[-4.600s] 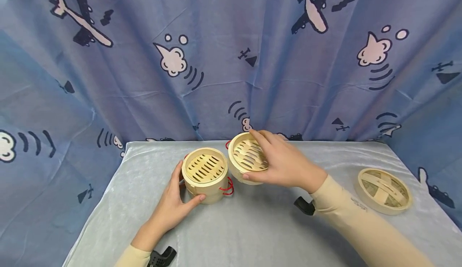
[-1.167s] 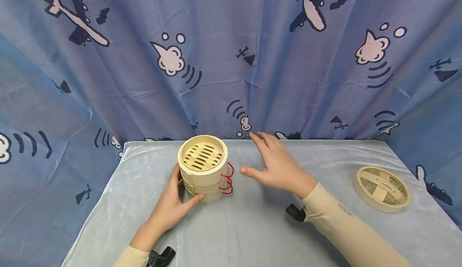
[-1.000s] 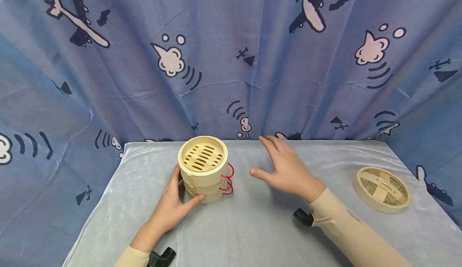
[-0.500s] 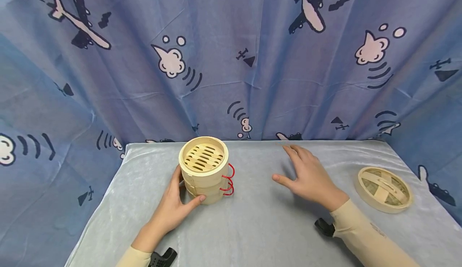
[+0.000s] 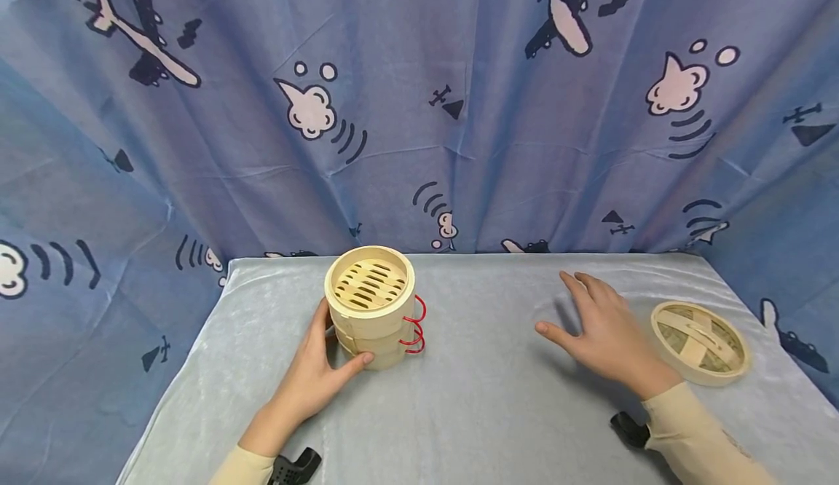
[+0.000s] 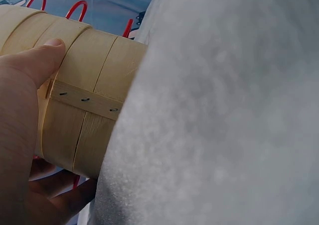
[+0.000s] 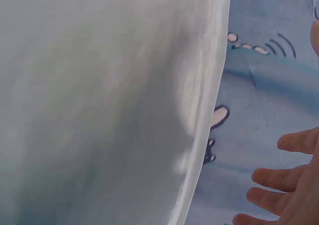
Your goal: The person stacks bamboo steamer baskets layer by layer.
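Two round bamboo steamer baskets stand stacked at left centre in the head view. The upper basket (image 5: 375, 324) has a slatted floor, and it sits on the lower basket (image 5: 388, 357). Red loop handles (image 5: 419, 336) stick out on the right side. My left hand (image 5: 304, 379) holds the lower basket, thumb at the front and fingers around the left side; the left wrist view shows that thumb on the bamboo wall (image 6: 82, 65). To the right, my right hand (image 5: 606, 332) hovers with spread fingers, holding nothing. Just beyond it lies the woven steamer lid (image 5: 696, 347).
A pale grey cloth covers the table (image 5: 472, 397). A blue curtain (image 5: 393, 106) printed with aeroplanes hangs behind the table's back edge and along both sides. Each wrist wears a black camera (image 5: 629, 429).
My right hand set the second basket on top of the first, released it and moved right towards the lid. The left hand keeps its hold on the lower basket.
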`<state>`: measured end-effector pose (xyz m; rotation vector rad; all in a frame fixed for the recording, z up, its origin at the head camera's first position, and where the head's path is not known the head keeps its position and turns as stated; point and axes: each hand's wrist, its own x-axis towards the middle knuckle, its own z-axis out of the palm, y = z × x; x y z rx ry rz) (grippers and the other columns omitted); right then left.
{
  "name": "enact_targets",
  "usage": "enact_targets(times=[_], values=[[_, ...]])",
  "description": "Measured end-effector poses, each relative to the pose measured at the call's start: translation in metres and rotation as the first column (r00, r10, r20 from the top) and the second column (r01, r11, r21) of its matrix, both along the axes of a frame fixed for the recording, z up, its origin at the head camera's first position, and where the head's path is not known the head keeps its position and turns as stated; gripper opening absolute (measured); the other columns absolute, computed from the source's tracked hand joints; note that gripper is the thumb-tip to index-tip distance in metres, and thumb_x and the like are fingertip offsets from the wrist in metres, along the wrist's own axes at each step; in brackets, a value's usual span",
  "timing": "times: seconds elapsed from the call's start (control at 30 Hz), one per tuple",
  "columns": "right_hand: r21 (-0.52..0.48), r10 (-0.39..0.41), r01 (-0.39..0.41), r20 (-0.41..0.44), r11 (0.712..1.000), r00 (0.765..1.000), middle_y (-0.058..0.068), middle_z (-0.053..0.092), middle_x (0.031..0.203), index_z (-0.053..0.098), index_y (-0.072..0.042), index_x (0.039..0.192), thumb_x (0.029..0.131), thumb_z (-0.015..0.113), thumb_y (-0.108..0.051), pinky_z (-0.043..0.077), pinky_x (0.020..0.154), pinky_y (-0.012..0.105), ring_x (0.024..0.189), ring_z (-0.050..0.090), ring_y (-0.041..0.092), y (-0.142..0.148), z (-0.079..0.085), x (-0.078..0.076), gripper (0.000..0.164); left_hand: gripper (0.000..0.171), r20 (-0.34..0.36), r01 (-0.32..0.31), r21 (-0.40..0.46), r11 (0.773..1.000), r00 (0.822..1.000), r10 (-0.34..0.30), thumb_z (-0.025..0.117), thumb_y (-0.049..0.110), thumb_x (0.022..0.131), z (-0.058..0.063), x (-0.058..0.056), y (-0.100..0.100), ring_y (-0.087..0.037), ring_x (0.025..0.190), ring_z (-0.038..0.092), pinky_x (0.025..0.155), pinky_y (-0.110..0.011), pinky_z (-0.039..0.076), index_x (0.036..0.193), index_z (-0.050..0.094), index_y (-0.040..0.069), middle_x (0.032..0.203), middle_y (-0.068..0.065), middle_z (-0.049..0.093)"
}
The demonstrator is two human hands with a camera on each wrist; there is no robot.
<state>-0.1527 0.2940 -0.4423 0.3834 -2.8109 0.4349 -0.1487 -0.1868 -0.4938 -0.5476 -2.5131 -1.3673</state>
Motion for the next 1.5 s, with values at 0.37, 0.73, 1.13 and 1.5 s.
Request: enact_targets(times=[0.37,0.73,1.13,1.5], values=[[0.001,-0.093,0.093,-0.031,0.996,0.995,0.043,0.046,0.150,0.045,0.007,0.160,0.091,0.082,-0.063,0.035,0.100,0.086,0.132,0.045,0.069,0.039,-0.007,0.013,0.105,0.121,-0.004,0.007,-0.002,1.000,1.000,-0.007,0.094,0.034,0.090,-0.002,0.000,0.000,-0.037,0.144,0.054,0.116,-0.058,0.048,0.177,0.011,0.020,0.171,-0.016,0.039],[-0.001,-0.238,0.238,-0.016,0.971,0.971,0.051,0.043,0.146,0.044,0.013,0.157,0.092,0.078,-0.065,0.029,0.099,0.088,0.128,0.041,0.072,0.080,-0.010,0.023,0.107,0.120,-0.009,0.012,0.025,1.000,1.000,-0.012,0.095,0.030,0.089,-0.003,0.000,0.002,-0.036,0.142,0.056,0.115,-0.057,0.050,0.177,0.013,0.026,0.172,-0.011,0.038],[0.007,-0.397,0.398,0.090,0.918,0.914,0.059,0.028,0.145,0.043,0.012,0.153,0.097,0.071,-0.068,0.023,0.100,0.091,0.131,0.030,0.076,0.122,-0.016,0.041,0.101,0.120,-0.008,0.006,0.017,1.000,1.000,-0.006,0.095,0.032,0.088,-0.003,0.001,0.002,-0.036,0.142,0.056,0.115,-0.057,0.049,0.177,0.015,0.027,0.170,-0.010,0.041],[0.033,-0.432,0.433,0.160,0.901,0.888,0.058,0.029,0.136,0.038,0.007,0.154,0.091,0.078,-0.069,0.032,0.088,0.088,0.119,0.034,0.077,0.137,-0.019,0.049,0.106,0.120,-0.015,0.011,0.020,1.000,1.000,-0.011,0.095,0.031,0.088,-0.004,0.000,0.001,-0.034,0.141,0.057,0.114,-0.058,0.050,0.177,0.013,0.028,0.171,-0.009,0.040]])
